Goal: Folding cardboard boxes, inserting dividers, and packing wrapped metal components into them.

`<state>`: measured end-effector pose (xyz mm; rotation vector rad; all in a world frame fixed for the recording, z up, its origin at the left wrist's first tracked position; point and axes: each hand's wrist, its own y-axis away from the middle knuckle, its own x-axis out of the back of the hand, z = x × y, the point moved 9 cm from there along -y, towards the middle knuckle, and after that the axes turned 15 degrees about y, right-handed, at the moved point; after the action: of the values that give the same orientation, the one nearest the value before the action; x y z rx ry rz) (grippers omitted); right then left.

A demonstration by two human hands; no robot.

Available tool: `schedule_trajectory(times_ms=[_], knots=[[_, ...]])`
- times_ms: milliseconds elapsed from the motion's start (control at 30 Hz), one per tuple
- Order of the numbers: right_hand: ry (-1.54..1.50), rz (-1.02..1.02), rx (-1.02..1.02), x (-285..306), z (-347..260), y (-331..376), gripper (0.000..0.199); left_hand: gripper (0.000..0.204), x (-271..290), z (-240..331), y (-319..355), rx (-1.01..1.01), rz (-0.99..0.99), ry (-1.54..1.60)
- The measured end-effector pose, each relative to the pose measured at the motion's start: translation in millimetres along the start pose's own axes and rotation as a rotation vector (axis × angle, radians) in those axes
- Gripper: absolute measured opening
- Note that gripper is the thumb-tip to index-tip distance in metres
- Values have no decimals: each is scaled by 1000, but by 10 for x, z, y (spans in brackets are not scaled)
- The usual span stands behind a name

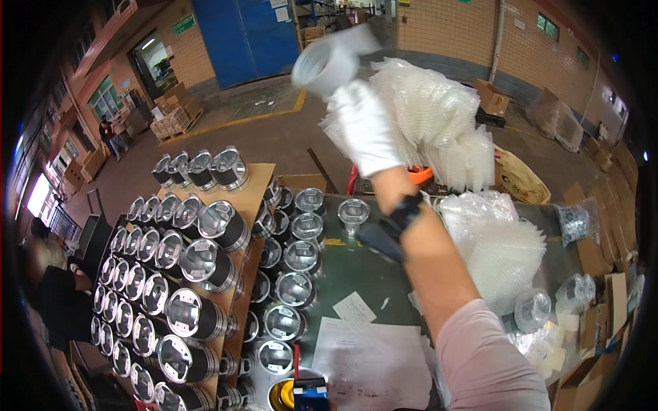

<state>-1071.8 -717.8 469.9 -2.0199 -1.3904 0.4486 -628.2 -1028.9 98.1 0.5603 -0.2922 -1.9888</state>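
Observation:
My right hand [363,127], in a white glove, is raised above the far edge of the table. Its fingers close on a whitish, translucent, ring-shaped piece with a loose flap [327,65], blurred by motion; I cannot tell its exact kind. A black band with a dark device [404,214] sits on my right wrist. Below the forearm, a single metal piston [354,214] stands on the green table [343,267]. More pistons [295,289] stand in columns to its left. Behind my hand rises a heap of bubble-wrap bags [432,113]. My left hand does not show.
Stacked rows of pistons on cardboard [255,205] fill the left side. Papers [373,359] lie at the near edge, beside a blue-and-black object [311,395]. More bubble wrap [504,253] and cardboard boxes [617,301] are at right. A person in dark clothing [62,301] is at far left.

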Motion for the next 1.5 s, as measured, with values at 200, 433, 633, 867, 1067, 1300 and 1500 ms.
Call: schedule_trajectory(times_ms=[200, 433, 633, 867, 1067, 1300, 1500], knots=[[325, -268, -267, -152, 1120, 975, 34, 39, -126, 441, 35, -61, 168, -320], [-722, -60, -812, 1708, -436, 2922, 23, 70, -872, 179, 284, 125, -152, 1182], [-1185, -255, -931, 2069, -1168, 4723, 32, 69, -1724, 285, 1208, -131, -94, 1173], [-695, -1740, -1195, 1237, -2026, 6776, 31, 75, -2132, -1392, 3231, -757, 629, 1421], [-13, -2082, -1228, 2213, -1657, 8540, 30, 70, -2297, -2802, 4100, -1275, 652, 1826], [205, -1628, -1549, 2440, -1061, 10051, 28, 61, -2865, -4510, 4481, -1328, 820, 2546], [444, -1152, -1457, 2603, -128, 10532, 29, 61, -2866, -5317, 4996, -1101, 1023, 2443]])
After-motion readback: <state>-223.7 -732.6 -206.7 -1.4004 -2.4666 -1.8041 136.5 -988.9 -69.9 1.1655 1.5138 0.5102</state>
